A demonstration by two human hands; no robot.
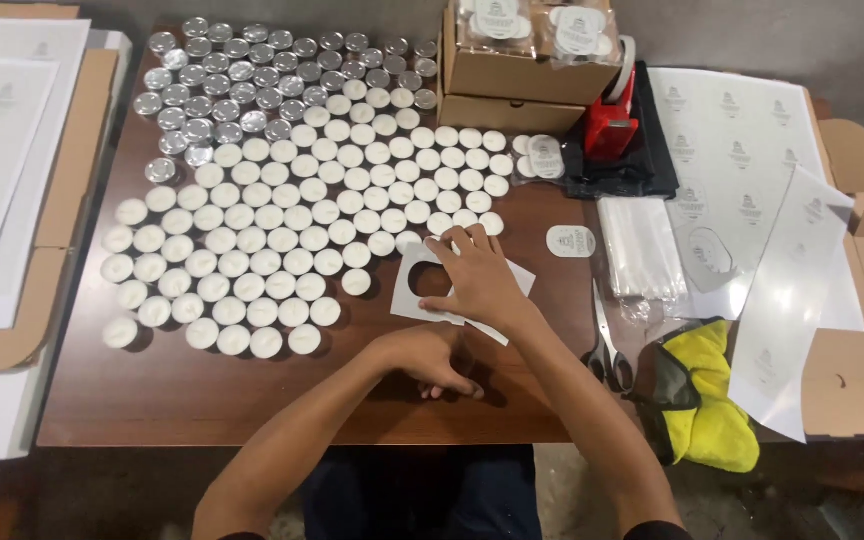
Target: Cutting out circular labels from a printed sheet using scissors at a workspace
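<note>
While the right hand [474, 282] presses flat on a white sticker sheet [412, 285] with round cut-outs, its fingers spread and pinning the paper to the brown table [172, 385] rather than closing round it, the left hand [430, 360] lies just below, curled loosely on the wood; whether it holds anything I cannot tell, since the fingertips are tucked under.

The sheet lies directly beneath the right palm, and its far corner points at the field of white tealight candles [272, 235], the nearest row almost touching the fingertips. That closeness looks to me like the main risk: a push forward of the pinning hand would likely knock the nearest candles out of their rows, and one bumped candle can shove its neighbours.

To the right of the grip, a loose oval label [570, 240] sits alone; a careless sweep of the wrist could stick it to the forearm or the table. Scissors [607, 345] lie close beside the right forearm, so a drawn-back elbow could catch them and nudge them towards the yellow cloth [712, 410] at the table edge. If the sheet is peeled with only one hand holding, it may curl or tear.
</note>
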